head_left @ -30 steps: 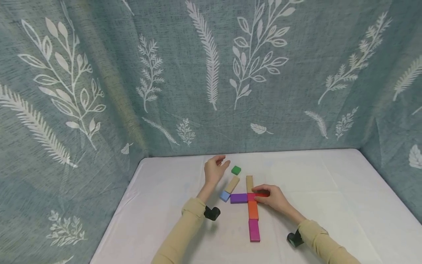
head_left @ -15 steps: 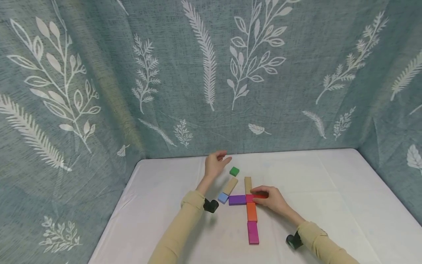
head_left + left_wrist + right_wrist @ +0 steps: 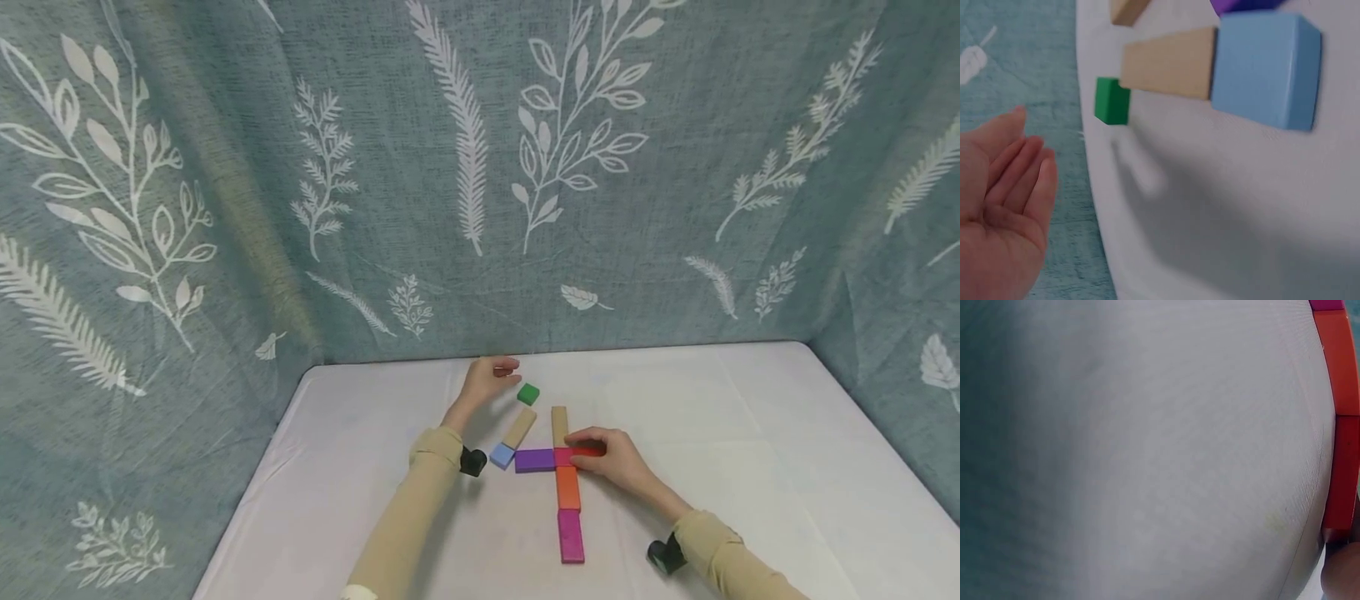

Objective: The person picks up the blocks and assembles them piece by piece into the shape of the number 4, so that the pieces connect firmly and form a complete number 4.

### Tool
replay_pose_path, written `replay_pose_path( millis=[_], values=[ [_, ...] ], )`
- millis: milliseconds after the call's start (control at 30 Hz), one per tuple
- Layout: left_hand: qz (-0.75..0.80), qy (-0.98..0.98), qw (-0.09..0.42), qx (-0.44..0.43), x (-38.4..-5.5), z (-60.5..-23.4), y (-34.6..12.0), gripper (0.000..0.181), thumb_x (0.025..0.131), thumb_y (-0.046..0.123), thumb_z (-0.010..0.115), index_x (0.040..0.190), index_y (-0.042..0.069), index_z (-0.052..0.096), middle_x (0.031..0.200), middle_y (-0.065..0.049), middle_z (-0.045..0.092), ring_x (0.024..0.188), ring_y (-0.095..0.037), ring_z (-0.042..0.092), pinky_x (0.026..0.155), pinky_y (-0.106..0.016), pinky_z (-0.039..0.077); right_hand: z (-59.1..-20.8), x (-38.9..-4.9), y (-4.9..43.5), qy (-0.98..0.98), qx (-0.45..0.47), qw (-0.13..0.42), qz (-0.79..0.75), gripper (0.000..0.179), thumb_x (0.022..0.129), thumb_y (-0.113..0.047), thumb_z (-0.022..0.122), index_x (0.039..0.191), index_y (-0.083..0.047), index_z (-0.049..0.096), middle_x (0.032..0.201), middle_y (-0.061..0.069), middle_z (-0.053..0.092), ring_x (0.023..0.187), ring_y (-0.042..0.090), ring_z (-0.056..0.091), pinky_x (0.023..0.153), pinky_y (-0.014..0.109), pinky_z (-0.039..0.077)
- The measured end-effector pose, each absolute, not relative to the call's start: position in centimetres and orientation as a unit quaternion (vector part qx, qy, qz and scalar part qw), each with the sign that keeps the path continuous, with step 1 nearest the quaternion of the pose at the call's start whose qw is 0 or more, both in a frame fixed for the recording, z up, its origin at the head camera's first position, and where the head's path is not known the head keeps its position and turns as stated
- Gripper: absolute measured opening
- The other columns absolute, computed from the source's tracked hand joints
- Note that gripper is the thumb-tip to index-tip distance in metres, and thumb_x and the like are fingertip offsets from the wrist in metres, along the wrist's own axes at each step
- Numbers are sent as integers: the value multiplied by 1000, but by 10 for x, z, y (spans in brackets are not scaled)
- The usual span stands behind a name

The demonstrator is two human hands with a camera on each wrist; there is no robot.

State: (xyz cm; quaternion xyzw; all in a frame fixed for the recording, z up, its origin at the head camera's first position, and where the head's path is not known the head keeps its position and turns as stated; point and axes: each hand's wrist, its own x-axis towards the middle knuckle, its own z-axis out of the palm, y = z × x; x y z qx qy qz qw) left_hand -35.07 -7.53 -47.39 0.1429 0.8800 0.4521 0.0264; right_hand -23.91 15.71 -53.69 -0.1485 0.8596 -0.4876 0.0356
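My right hand pinches a red block between thumb and fingers, at the right of a cross of blocks. The block is partly hidden by the hand. That cross has a pinkish-red square in the middle, a purple block on its left and a plain wood block behind. An orange block and a magenta block run toward me. Loosely bent and holding nothing, my left hand hovers left of a small green block, apart from it.
Between the green block and the cross, another plain wood block lies slantwise, end to end with a light blue block. A white cloth covers the table. Behind its far edge hangs a leaf-patterned teal curtain.
My left hand rises slightly, then comes down closer to the green block. The right hand keeps its grip on the red block. The head view shifts a little.
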Motion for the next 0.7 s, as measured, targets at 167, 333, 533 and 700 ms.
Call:
replay_pose_path(
  millis=[167, 333, 533, 700],
  values=[
    [446, 874, 64, 182, -357, -485, -76, 27, 86, 3, 64, 112, -7, 65, 112, -21, 67, 105, -33, 65, 90, -34, 56, -536, -240, 158, 860, -148, 38, -487, 31, 83, -18, 73, 113, -11, 68, 111, 5, 70, 107, 25, 61, 90, 23, 53],
    [467, 847, 86, 239, -386, -532, -87, 29, 85, 11, 70, 111, 0, 67, 110, -15, 70, 102, -26, 67, 87, -32, 57, -537, -239, 156, 857, -150, 37, -491, 30, 83, -17, 72, 112, -10, 69, 111, 5, 70, 107, 26, 61, 91, 23, 52],
    [470, 842, 117, 238, -394, -544, -86, 34, 82, 6, 72, 115, -2, 65, 114, -16, 68, 105, -26, 66, 89, -31, 56, -538, -239, 157, 857, -147, 32, -493, 29, 83, -16, 72, 112, -11, 69, 110, 5, 70, 106, 25, 62, 90, 22, 53],
    [463, 853, 123, 210, -355, -494, -76, 35, 83, -9, 62, 117, -15, 57, 119, -30, 61, 112, -40, 60, 96, -40, 52, -538, -241, 160, 861, -148, 27, -486, 29, 83, -16, 72, 111, -11, 69, 110, 5, 70, 106, 25, 62, 90, 24, 53]
  ],
)
